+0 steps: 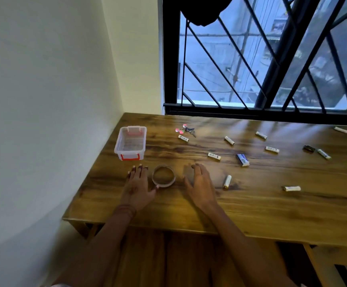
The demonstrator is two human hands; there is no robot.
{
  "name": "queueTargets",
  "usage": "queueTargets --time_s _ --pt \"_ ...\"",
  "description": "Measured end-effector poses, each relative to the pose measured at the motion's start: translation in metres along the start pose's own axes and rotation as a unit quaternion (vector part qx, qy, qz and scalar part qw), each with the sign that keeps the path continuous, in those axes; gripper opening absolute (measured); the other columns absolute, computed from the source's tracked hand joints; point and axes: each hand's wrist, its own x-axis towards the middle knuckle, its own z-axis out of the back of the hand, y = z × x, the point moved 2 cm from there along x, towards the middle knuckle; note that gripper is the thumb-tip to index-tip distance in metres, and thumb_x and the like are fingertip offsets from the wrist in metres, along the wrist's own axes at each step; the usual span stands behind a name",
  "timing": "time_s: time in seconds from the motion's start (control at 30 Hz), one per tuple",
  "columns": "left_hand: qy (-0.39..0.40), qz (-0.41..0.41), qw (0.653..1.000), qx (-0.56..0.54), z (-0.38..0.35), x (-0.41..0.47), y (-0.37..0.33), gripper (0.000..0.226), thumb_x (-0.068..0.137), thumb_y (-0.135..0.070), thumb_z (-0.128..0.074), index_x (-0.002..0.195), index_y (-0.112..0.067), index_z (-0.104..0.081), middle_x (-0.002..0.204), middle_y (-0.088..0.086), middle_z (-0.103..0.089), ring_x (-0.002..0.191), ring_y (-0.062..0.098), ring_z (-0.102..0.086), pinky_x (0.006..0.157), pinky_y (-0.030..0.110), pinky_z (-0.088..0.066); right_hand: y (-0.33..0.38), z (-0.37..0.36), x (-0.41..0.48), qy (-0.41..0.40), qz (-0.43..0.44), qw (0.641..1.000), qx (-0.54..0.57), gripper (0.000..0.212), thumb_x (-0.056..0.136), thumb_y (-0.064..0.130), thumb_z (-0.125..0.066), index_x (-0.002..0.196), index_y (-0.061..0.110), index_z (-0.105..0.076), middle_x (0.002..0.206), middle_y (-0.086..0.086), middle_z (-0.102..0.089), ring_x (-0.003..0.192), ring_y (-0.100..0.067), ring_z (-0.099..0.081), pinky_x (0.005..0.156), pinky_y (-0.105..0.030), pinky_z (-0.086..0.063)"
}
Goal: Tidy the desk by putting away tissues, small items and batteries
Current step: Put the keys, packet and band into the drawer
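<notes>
Batteries (227, 181) scattered right of a round tin (163, 176), clear box (130, 143) behind-left of it, left hand (137, 186) and right hand (199, 184) flanking the tin — fingers spread, holding nothing.

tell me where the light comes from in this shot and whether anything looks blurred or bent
Head view: daylight enters through the barred window, leaving pale glare streaks on the brown wooden desk; the white wall at left bows from wide-angle distortion; the small white cylindrical batteries look soft, print unreadable.
</notes>
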Motion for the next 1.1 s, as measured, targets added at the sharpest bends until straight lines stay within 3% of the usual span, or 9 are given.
queueTargets --time_s 0.27,0.47,0.67,0.83,0.97,1.1 --pt "0.080 0.000 0.996 -0.043 -0.022 0.012 0.006 0.073 0.090 -0.041 -0.051 0.145 -0.007 -0.016 0.156 0.013 -0.015 0.145 0.027 -0.005 0.118 0.038 -0.011 0.012 -0.039 0.012 0.072 -0.017 0.997 -0.002 0.062 0.090 0.039 -0.053 0.141 0.011 -0.030 0.148 -0.009 -0.033 0.136 -0.024 -0.030 0.111 -0.040 -0.033" --pt "0.101 -0.013 0.989 -0.106 -0.033 0.011 0.008 0.061 0.095 -0.027 -0.044 0.146 -0.006 -0.016 0.155 0.015 -0.017 0.146 0.024 -0.003 0.118 0.035 -0.004 0.012 -0.060 0.009 0.128 -0.033 0.991 0.018 0.073 0.086 0.036 -0.060 0.144 0.012 -0.024 0.150 -0.007 -0.031 0.138 -0.023 -0.027 0.113 -0.038 -0.029" --pt "0.126 -0.012 0.980 -0.153 -0.038 -0.002 0.009 0.060 0.096 -0.022 -0.043 0.148 -0.012 -0.015 0.156 0.014 -0.011 0.146 0.025 -0.004 0.118 0.036 -0.009 0.009 -0.054 -0.003 0.074 -0.044 0.993 0.078 0.068 0.083 0.016 -0.065 0.142 0.013 -0.031 0.144 -0.006 -0.041 0.132 -0.021 -0.038 0.110 -0.039 -0.035" --pt "0.067 -0.031 0.978 -0.194 -0.028 -0.041 -0.009 0.057 0.094 -0.014 -0.048 0.145 -0.011 -0.023 0.155 0.009 -0.018 0.145 0.021 -0.012 0.116 0.030 -0.014 0.007 -0.035 -0.037 0.021 -0.024 0.993 0.112 0.066 0.078 0.011 -0.068 0.138 0.010 -0.040 0.142 -0.007 -0.044 0.131 -0.020 -0.039 0.112 -0.038 -0.033" --pt "0.066 -0.047 0.970 -0.230 -0.033 -0.085 -0.024 0.061 0.093 -0.015 -0.050 0.147 -0.016 -0.021 0.156 0.006 -0.016 0.145 0.019 -0.010 0.116 0.028 -0.012 0.000 -0.012 -0.083 -0.012 -0.026 0.990 0.141 0.065 0.076 0.010 -0.071 0.134 0.008 -0.044 0.140 -0.007 -0.046 0.130 -0.015 -0.039 0.113 -0.033 -0.030" --pt "0.037 -0.054 0.970 -0.233 -0.051 -0.138 -0.045 0.061 0.090 -0.017 -0.055 0.144 -0.015 -0.028 0.153 0.005 -0.027 0.143 0.017 -0.019 0.111 0.017 -0.012 -0.014 0.013 -0.142 -0.029 -0.036 0.986 0.160 0.063 0.072 0.008 -0.076 0.129 0.009 -0.050 0.132 -0.007 -0.052 0.120 -0.013 -0.047 0.105 -0.028 -0.039"
